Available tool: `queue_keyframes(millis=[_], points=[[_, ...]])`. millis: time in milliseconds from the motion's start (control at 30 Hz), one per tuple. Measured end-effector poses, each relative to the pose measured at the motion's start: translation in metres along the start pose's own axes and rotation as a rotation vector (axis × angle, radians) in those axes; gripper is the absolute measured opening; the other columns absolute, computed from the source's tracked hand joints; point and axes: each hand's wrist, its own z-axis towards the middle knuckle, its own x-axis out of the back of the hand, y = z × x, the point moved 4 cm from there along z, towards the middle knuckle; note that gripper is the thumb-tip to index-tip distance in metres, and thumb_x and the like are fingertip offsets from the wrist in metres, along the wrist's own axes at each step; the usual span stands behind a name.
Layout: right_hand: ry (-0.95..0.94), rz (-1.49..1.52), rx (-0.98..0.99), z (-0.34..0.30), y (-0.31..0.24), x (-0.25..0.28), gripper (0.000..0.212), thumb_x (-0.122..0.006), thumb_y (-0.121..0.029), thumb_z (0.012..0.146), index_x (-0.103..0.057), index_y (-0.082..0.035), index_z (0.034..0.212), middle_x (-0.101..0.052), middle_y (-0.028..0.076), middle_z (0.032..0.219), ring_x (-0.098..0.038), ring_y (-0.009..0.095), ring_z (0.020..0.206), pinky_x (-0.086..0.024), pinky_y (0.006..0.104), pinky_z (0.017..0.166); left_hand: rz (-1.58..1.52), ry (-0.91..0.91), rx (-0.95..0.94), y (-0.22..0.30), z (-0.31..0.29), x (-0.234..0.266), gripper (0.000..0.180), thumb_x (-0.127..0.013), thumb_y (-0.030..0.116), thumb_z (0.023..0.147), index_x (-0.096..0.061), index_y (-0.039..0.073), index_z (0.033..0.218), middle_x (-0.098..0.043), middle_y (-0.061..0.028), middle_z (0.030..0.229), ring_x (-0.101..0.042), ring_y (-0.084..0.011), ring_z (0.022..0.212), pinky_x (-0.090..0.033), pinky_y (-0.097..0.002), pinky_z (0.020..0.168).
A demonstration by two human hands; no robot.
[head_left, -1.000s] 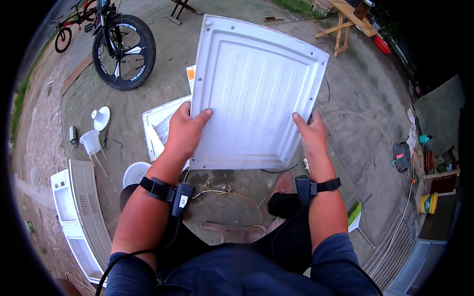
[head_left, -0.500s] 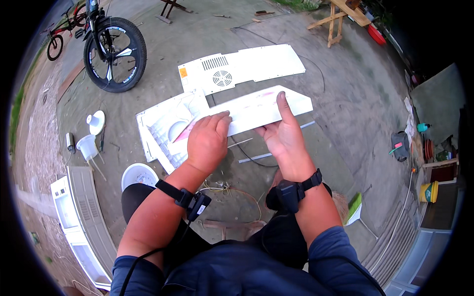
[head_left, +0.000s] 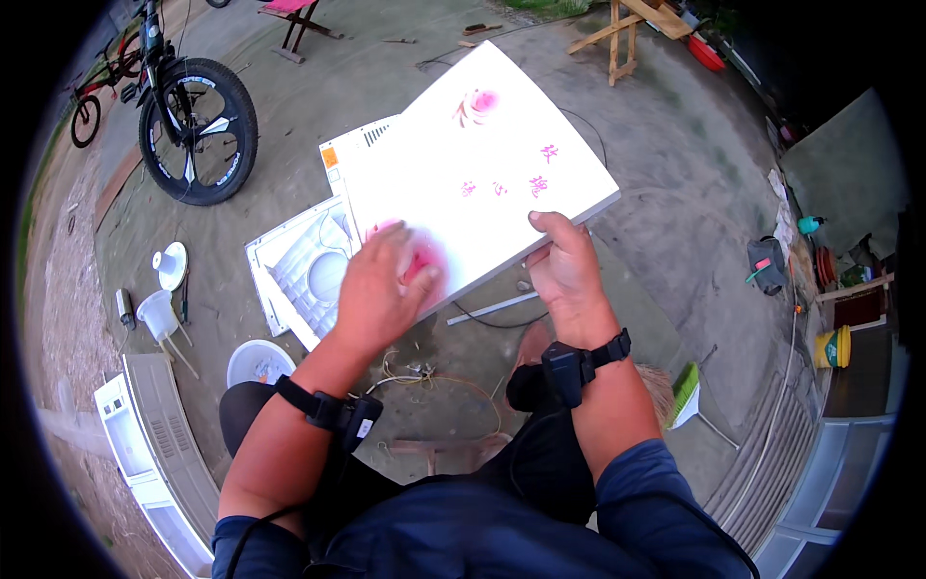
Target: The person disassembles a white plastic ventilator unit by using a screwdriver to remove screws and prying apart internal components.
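A broad white panel (head_left: 511, 125) printed with pink flowers and pink characters is tilted up in front of me. My right hand (head_left: 564, 265) grips its near right edge, thumb on the printed face and fingers underneath. Over the lower left corner, by a large pink flower (head_left: 424, 265), lies my left hand (head_left: 376, 285), slightly blurred, with thumb and fingers apart. Below that corner a white moulded plastic housing (head_left: 309, 261) with a round recess rests on the ground. Another white panel (head_left: 333, 159) with vent slots is mostly hidden behind the raised one.
To the left are a white tub (head_left: 159, 314), a white round disc-shaped part (head_left: 171, 265), a white bowl (head_left: 260, 363) and a long white-and-beige casing (head_left: 159, 425). A bicycle (head_left: 198, 130) stands at the far left. Loose wires (head_left: 420, 372) and a metal strip (head_left: 492, 307) lie near my feet.
The white panel has swung up from nearly edge-on, so its printed face now shows. My left hand has loosened from its edge and spread over the corner; my right still grips.
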Motion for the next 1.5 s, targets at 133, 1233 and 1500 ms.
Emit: queue_keyframes(millis=[133, 1233, 1500], points=[[-0.084, 0.036, 0.007, -0.003, -0.01, 0.0, 0.052, -0.059, 0.002, 0.082, -0.051, 0.0, 0.133, -0.061, 0.011, 0.126, -0.057, 0.024, 0.119, -0.045, 0.0387, 0.102, -0.049, 0.046, 0.296, -0.024, 0.005, 0.011, 0.06, -0.072, 0.03, 0.085, -0.052, -0.008, 0.127, -0.054, -0.0279, 0.132, -0.055, -0.0417, 0.119, -0.044, -0.0446, 0.102], [-0.102, 0.212, 0.141, 0.007, -0.046, 0.037, 0.071, -0.063, -0.012, 0.079, -0.039, -0.003, 0.145, -0.053, 0.015, 0.138, -0.05, 0.033, 0.128, -0.038, 0.0487, 0.112, -1.593, 0.135, 0.56, -0.056, 0.011, 0.044, 0.038, -0.064, 0.014, 0.095, -0.052, -0.003, 0.128, -0.064, -0.0128, 0.12, -0.063, -0.0212, 0.109, -0.049, -0.0369, 0.1], [-0.059, 0.217, 0.141, 0.015, -0.041, 0.038, 0.066, -0.061, -0.013, 0.083, -0.04, -0.002, 0.144, -0.052, 0.015, 0.139, -0.05, 0.033, 0.128, -0.037, 0.0479, 0.112, -1.596, 0.143, 0.512, -0.055, 0.011, 0.049, 0.041, -0.065, 0.012, 0.094, -0.05, -0.004, 0.129, -0.063, -0.013, 0.121, -0.062, -0.022, 0.111, -0.049, -0.037, 0.1]])
